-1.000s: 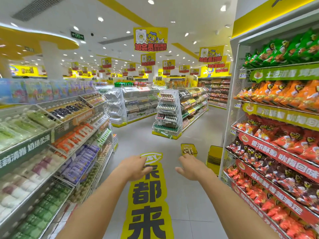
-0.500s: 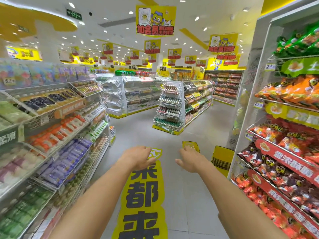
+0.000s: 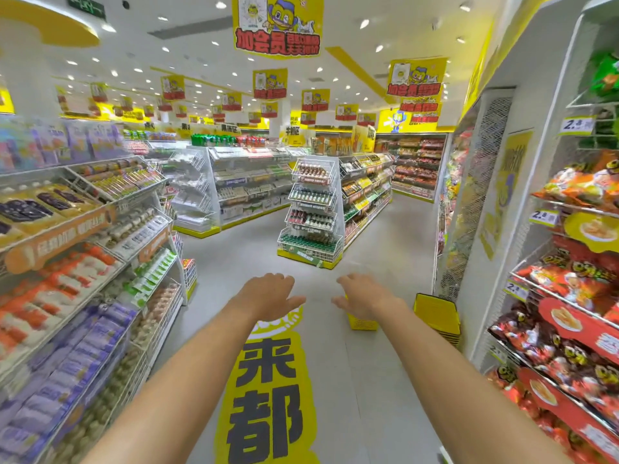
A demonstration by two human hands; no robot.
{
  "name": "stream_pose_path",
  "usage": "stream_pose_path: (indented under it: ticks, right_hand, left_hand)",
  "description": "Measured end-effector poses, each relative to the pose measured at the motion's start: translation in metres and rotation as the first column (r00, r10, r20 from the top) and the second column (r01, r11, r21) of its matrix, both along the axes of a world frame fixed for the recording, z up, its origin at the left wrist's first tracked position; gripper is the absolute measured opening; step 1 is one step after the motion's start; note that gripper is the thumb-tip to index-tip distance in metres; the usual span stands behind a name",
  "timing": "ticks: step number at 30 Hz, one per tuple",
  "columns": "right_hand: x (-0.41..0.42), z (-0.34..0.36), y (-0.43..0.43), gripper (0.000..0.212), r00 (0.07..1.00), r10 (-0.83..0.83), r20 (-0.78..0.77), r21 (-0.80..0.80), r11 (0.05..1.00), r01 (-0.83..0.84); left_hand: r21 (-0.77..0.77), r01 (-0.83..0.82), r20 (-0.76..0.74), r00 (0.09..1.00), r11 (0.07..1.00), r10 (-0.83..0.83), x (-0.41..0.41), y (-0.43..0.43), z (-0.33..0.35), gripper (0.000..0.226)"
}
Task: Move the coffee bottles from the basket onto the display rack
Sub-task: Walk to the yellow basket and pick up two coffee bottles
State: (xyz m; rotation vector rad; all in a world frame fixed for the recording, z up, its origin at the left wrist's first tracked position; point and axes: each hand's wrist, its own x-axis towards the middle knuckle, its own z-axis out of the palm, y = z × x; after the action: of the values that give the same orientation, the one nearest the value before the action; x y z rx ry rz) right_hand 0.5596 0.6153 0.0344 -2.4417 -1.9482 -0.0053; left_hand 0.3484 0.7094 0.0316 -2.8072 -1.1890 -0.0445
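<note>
- Open grey floor (image 3: 385, 380) runs between shelves (image 3: 83, 279) on the left and snack racks (image 3: 569, 296) on the right.
- Left hand (image 3: 268, 296) and right hand (image 3: 365, 296) reach forward, fingers (image 3: 345, 279) spread, holding nothing.
- Yellow basket (image 3: 363, 323) sits on the floor, partly hidden behind the right hand; its contents are hidden.
- White wire display rack (image 3: 311, 212) of bottles stands well ahead.

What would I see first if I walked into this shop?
Probably the big yellow floor sticker with huge dark characters, running down the middle of the aisle. Two bare, empty hands, left hand and right hand, reach out above it. Ahead stands a white wire display rack full of bottles, and overhead hang yellow cartoon banners.
</note>
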Motion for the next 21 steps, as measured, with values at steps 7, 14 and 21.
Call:
stream_pose_path:
  ticks: [7,14,21]
  right_hand:
    - [0.056,-0.027,0.135,0.059,1.0,-0.013,-0.014,-0.031,0.999,0.013]
    - [0.138,-0.018,0.295,0.057,1.0,0.014,-0.012,-0.014,1.0,-0.014]
    - [0.209,0.012,0.455,0.059,0.999,0.037,0.024,0.042,0.998,-0.038]
  left_hand:
    - [-0.021,0.012,-0.06,0.998,1.0,-0.014,0.045,0.13,-0.029,0.066]
    - [-0.004,-0.058,-0.078,0.995,0.998,0.058,0.1,0.298,-0.02,0.064]
    - [0.023,-0.089,-0.003,0.996,0.996,0.089,0.163,0.447,0.01,0.065]
